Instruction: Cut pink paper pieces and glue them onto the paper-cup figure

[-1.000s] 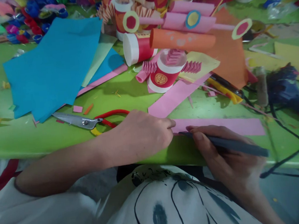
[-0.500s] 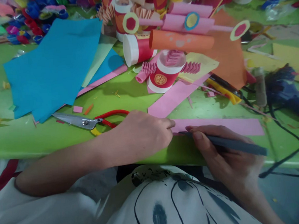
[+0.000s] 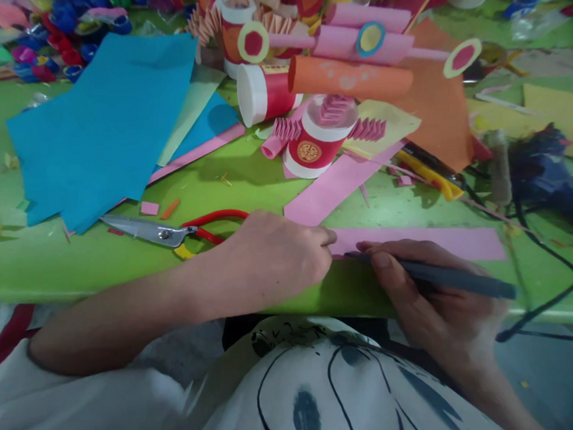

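Observation:
A pink paper strip [image 3: 449, 242] lies flat along the front edge of the green table. My left hand [image 3: 282, 252] is closed over its left end, fingertips pressed down on the paper; what sits beneath the palm is hidden. My right hand [image 3: 439, 295] grips a dark grey pen [image 3: 457, 279], the tip touching or just above the strip's lower edge near my left fingers. Beside my left wrist rest scissors [image 3: 162, 234] with red handles, partly covered by the hand. A second pink strip [image 3: 341, 180] slants away behind the first.
Blue paper sheets [image 3: 103, 124] cover the left side. Behind the strips stands a red and white paper cup [image 3: 313, 146] with folded pink pieces, near an orange paper roll [image 3: 349, 77]. A yellow utility knife [image 3: 430, 172] and a blue glue gun [image 3: 557, 178] with a black cord lie right.
Both hands keep almost the same place. The pen's rear end has shifted very slightly to the right; the strip stays where it was.

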A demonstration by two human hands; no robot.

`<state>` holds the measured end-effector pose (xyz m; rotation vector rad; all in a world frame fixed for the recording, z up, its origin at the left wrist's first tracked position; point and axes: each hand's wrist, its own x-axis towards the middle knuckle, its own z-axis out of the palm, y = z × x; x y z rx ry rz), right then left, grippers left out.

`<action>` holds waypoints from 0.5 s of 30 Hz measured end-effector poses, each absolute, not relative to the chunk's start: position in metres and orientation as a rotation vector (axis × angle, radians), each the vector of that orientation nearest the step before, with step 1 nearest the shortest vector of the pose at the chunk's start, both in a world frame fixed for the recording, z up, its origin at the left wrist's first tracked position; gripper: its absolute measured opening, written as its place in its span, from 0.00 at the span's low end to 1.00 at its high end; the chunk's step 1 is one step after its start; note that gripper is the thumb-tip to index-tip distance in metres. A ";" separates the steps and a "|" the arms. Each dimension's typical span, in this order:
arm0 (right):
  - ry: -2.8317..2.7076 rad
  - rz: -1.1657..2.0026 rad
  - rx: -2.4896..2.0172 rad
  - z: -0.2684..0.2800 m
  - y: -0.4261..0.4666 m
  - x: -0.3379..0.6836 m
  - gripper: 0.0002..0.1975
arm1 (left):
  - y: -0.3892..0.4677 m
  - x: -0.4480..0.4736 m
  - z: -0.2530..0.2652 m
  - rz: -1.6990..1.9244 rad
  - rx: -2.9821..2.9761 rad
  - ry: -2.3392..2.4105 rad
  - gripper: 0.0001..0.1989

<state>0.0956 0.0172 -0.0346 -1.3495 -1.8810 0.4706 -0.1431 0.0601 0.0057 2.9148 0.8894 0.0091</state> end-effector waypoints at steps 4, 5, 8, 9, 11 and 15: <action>-1.873 0.476 -1.349 -0.035 0.017 0.097 0.03 | 0.060 -0.143 0.006 0.007 2.920 0.894 0.16; -1.870 0.477 -1.348 -0.035 0.017 0.097 0.03 | 0.061 -0.142 0.006 0.016 2.921 0.894 0.17; -1.870 0.484 -1.341 -0.036 0.018 0.097 0.04 | 0.061 -0.142 0.006 0.022 2.922 0.890 0.17; -1.868 0.486 -1.340 -0.036 0.017 0.097 0.04 | 0.061 -0.142 0.006 0.014 2.921 0.888 0.17; -1.864 0.489 -1.331 -0.037 0.017 0.097 0.05 | 0.061 -0.142 0.007 -0.016 2.919 0.880 0.18; -1.856 0.498 -1.325 -0.040 0.017 0.098 0.05 | 0.060 -0.142 0.008 -0.034 2.903 0.893 0.19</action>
